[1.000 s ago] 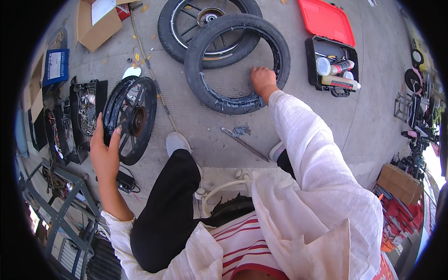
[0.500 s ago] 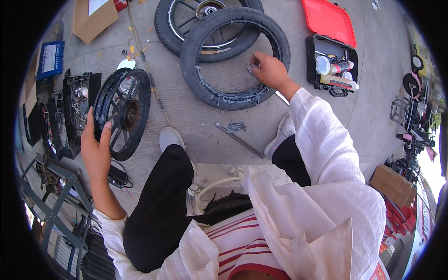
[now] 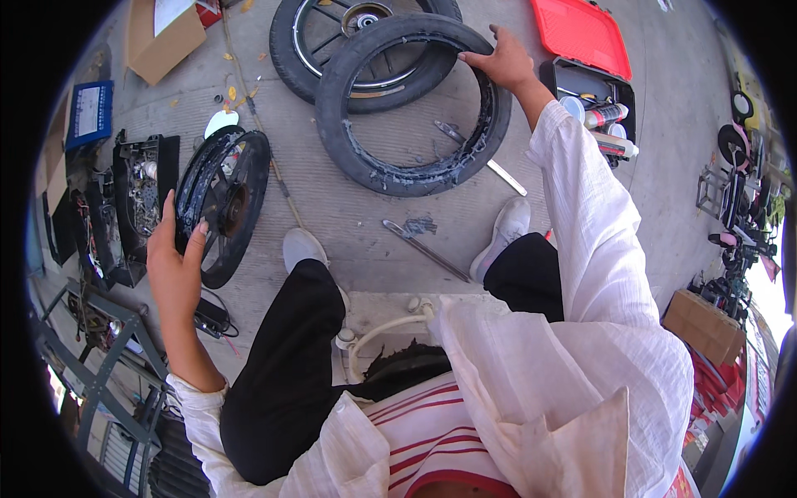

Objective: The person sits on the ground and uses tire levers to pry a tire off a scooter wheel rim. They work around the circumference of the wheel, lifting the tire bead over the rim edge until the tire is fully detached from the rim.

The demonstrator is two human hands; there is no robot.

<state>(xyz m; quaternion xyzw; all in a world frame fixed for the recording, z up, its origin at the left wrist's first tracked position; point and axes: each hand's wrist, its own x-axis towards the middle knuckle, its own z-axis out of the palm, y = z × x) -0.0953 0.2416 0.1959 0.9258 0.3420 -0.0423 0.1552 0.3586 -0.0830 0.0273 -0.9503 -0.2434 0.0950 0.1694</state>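
On the left, my left hand (image 3: pixel 176 266) holds a black spoked wheel rim (image 3: pixel 241 199) upright, with its thumb and fingers spread across the edge. Grey residue marks the rim's channel. My right hand (image 3: pixel 508 62) is at the upper right of a bare black tyre (image 3: pixel 332 124), thumb over the sidewall and index finger stretched away from it. Whether it touches the tyre is hard to tell. This tyre lies partly on a wheel with its tyre fitted (image 3: pixel 290 50). A flat metal bar (image 3: pixel 506 178) passes under the tyre, its tip showing inside the opening.
Another metal bar (image 3: pixel 427 251) lies between my shoes beside grey scrapings (image 3: pixel 420 226). Right of the tyre is an open black toolbox with a red lid (image 3: pixel 581 37), holding bottles and tubs. A black crate of parts (image 3: pixel 145 174), a blue box (image 3: pixel 90 114) and a cardboard box (image 3: pixel 166 50) stand left.
My right hand has moved from inside the tyre's opening up to its upper right edge, fingers spreading. A bar tip now shows lying in the opening. The left hand stays on the rim.
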